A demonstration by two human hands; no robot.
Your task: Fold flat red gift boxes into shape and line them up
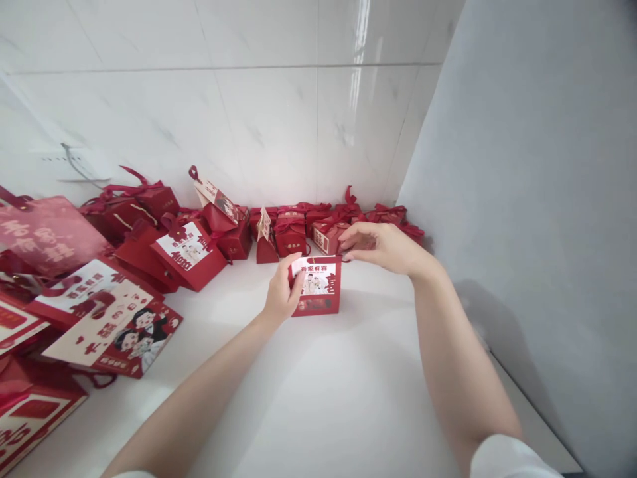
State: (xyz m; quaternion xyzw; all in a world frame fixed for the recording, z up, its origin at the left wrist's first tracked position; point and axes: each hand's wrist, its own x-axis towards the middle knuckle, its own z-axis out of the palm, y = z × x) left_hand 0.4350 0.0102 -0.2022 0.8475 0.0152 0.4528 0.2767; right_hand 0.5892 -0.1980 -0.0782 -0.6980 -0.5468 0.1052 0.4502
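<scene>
White table (318, 398) meets a tiled wall (273, 99) lined with red boxes (293, 232). Left hand (281, 295) pinches the side of the upright gift box (318, 289) mid-table. Right hand (381, 245), half-curled, touches its top corner, grip unclear.

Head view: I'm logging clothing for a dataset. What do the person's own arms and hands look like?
The left hand and right hand are bare: no gloves, rings or watch show. Forearms are uncovered. A white sleeve ends near the right elbow; a sliver of white sleeve shows at the left.
</scene>
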